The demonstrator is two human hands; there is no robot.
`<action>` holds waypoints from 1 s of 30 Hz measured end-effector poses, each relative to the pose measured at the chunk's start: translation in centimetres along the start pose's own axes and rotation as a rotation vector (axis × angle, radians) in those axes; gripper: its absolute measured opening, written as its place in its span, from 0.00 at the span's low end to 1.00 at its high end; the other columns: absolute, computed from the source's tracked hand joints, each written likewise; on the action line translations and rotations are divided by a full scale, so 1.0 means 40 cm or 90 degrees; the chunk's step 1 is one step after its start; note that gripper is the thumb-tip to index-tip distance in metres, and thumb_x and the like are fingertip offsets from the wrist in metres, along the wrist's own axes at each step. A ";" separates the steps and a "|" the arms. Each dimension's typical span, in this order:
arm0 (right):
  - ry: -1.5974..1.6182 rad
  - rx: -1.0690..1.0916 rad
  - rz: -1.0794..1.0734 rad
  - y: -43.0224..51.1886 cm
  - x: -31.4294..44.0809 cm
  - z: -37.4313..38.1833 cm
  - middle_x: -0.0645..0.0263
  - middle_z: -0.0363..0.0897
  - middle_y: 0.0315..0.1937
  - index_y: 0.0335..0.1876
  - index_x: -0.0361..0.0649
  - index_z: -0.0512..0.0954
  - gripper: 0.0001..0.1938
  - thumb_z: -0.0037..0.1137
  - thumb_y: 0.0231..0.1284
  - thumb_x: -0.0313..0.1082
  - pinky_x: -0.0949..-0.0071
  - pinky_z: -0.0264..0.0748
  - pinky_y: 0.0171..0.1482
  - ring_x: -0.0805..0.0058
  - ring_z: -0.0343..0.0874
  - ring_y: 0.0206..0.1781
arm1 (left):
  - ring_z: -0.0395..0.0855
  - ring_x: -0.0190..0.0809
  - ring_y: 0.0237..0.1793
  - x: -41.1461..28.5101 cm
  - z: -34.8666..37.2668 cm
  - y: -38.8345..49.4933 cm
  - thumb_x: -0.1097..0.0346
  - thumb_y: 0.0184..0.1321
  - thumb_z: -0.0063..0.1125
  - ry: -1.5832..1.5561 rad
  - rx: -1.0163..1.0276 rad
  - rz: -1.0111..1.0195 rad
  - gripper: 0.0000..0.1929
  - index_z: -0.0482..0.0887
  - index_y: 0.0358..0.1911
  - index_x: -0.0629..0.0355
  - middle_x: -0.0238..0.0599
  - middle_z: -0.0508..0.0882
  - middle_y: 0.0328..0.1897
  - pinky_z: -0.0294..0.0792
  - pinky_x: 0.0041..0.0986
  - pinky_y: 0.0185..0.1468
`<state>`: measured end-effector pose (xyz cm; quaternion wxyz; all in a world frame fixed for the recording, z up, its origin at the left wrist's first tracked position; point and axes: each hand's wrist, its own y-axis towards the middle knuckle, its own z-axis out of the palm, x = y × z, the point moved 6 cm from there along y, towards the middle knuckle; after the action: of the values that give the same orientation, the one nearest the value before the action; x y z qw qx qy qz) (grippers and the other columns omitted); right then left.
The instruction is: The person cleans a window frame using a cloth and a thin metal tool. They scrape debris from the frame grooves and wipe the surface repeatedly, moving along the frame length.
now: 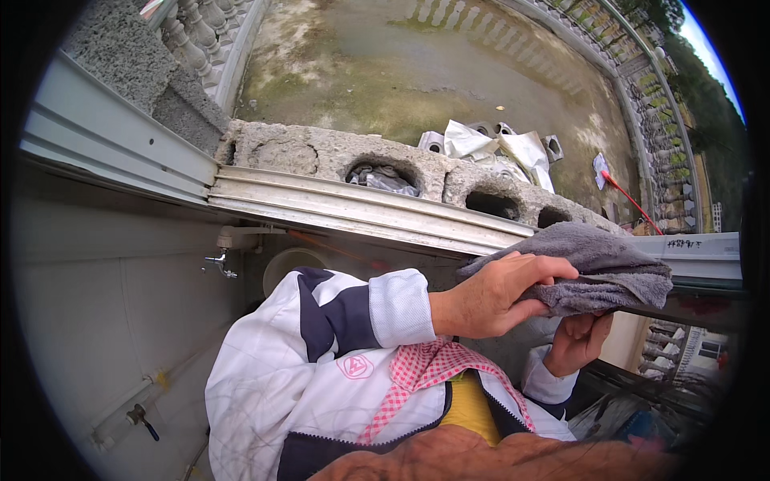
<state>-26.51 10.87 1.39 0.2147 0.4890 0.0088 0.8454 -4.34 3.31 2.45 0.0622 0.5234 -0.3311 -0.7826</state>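
Observation:
A grey terry cloth [592, 264] lies bunched over the right part of the window's aluminium track [361, 207]. The hand on the picture's left, my left hand [496, 294], grips the cloth's near edge between thumb and fingers. Under the cloth's lower edge is my right hand [580, 343], with its fingers bent up against the fabric; the fingertips are partly hidden, so its hold cannot be told. Beyond the track runs a rough hollow-block sill [283, 150], with a crumpled grey cloth [383, 179] in one of its holes.
Outside are a wet concrete terrace [361, 78], a stone balustrade [656, 126], loose blocks with white sheets [469, 141] and a red-handled tool [631, 201]. Indoors at left, a tap [221, 258] juts from the wall above a bucket [295, 261]; a valve [142, 421] sits lower.

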 end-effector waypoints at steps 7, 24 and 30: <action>-0.697 0.033 0.084 0.096 -0.050 -0.025 0.63 0.82 0.27 0.42 0.35 0.80 0.05 0.59 0.68 0.28 0.80 0.63 0.24 0.81 0.73 0.22 | 0.82 0.58 0.39 0.197 0.079 -0.050 0.72 0.53 0.66 0.189 0.186 -0.285 0.15 0.80 0.45 0.65 0.50 0.82 0.35 0.74 0.40 0.44; -1.361 0.466 0.018 0.275 -0.125 0.193 0.57 0.83 0.26 0.30 0.43 0.85 0.06 0.67 0.54 0.36 0.60 0.76 0.33 0.54 0.83 0.30 | 0.83 0.59 0.33 0.219 0.052 -0.093 0.68 0.59 0.62 0.181 0.314 -0.239 0.12 0.74 0.41 0.64 0.50 0.79 0.35 0.76 0.46 0.35; -1.465 0.551 0.094 0.353 -0.105 0.255 0.59 0.84 0.27 0.29 0.45 0.86 0.05 0.66 0.52 0.37 0.58 0.76 0.34 0.55 0.83 0.32 | 0.83 0.60 0.36 0.207 0.135 -0.073 0.71 0.61 0.57 0.008 0.329 -0.118 0.09 0.73 0.42 0.66 0.53 0.79 0.37 0.76 0.46 0.39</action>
<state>-21.24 -5.50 6.41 -0.1306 0.9792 0.0662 -0.1404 -11.94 4.34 -4.43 -0.1432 0.5550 -0.4702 -0.6711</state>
